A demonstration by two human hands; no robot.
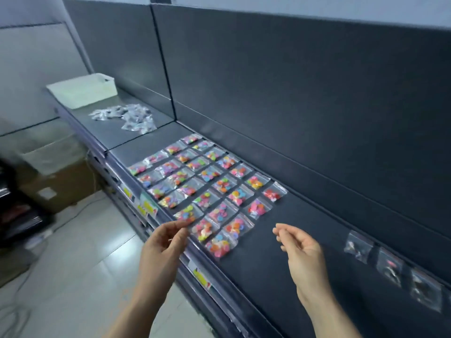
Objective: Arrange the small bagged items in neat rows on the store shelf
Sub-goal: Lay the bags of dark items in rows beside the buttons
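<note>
Dark grey store shelf (280,240), running from 10 o'clock far to 5 o'clock near, backed by dark upright panels (292,93). On its middle section: small clear bags of coloured pieces (210,189), laid flat in neat slanting rows, several bags to a row, edges just beside one another. Nearest bag of the block (219,245) lies at the front edge, between the two hands. Left hand (163,242), at 7 o'clock of the block, palm turned inward, fingers (181,224) loosely curled and slightly apart, tips at the edge of a front-row bag; whether they touch it cannot be told. Right hand (300,250), at 4 o'clock of the block, hovering over bare shelf, fingers (280,231) curled, apart, holding nothing. At 3 to 4 o'clock, along the back of the shelf: a separate line of clear bags with dark contents (390,267), blurred. At 11 o'clock, far section: a loose heap of clear bags (129,117), and beyond it a white bin (85,92). Yellow price labels (148,207) on the shelf's front rail. Pale tiled floor (85,264) below.
</note>
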